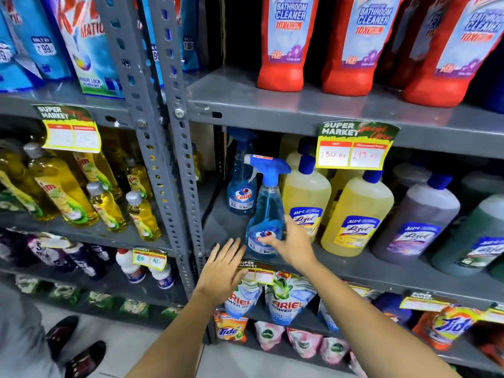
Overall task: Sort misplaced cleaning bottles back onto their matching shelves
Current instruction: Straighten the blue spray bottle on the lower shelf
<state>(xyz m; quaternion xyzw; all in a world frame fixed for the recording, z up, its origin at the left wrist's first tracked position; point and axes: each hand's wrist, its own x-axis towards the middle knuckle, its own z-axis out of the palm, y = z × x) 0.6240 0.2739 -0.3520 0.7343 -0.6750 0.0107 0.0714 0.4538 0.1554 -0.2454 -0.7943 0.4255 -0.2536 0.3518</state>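
A blue Colin spray bottle [266, 214] stands upright at the front edge of the middle grey shelf [354, 271]. My right hand [289, 241] touches its lower label, thumb on the front and fingers around the right side. A second Colin spray bottle [241, 186] stands behind it to the left. My left hand [222, 268] hovers flat with fingers spread, just left of and below the front bottle, holding nothing. Yellow Lizol bottles [354, 214] stand directly to the right of the spray bottles.
Red bathroom cleaner bottles [283, 42] fill the shelf above. Grey and green Lizol bottles [417, 222] stand further right. Yellow dish liquid bottles [62, 192] are in the left bay beyond the grey upright [174, 159]. Ariel and Tide pouches [286, 298] sit below. Another person's sandalled feet [73, 345] are bottom left.
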